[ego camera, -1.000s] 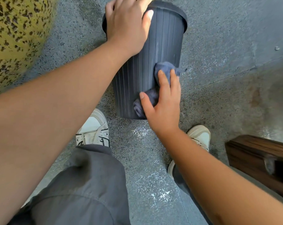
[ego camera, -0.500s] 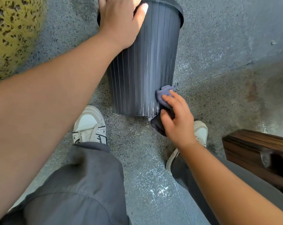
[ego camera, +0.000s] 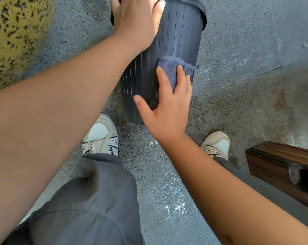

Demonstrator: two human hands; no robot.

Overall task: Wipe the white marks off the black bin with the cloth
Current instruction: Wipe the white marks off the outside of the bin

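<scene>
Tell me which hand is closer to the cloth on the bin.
Right. The right hand presses the cloth flat against the bin's side with straight fingers. The left hand rests up on the rim, apart from the cloth.

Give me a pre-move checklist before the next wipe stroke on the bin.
1. Bin steadied: ok. Left hand rests on the top of the black bin.
2. Cloth on surface: ok. Right hand presses the cloth flat against the bin's side.
3. Marks left: not ok. Thin white lines show in the ribs left of the cloth.
4. Far side of bin: cannot tell, hidden.
5. Stroke path: ok. Shoes and wooden box stand apart from the bin.
</scene>
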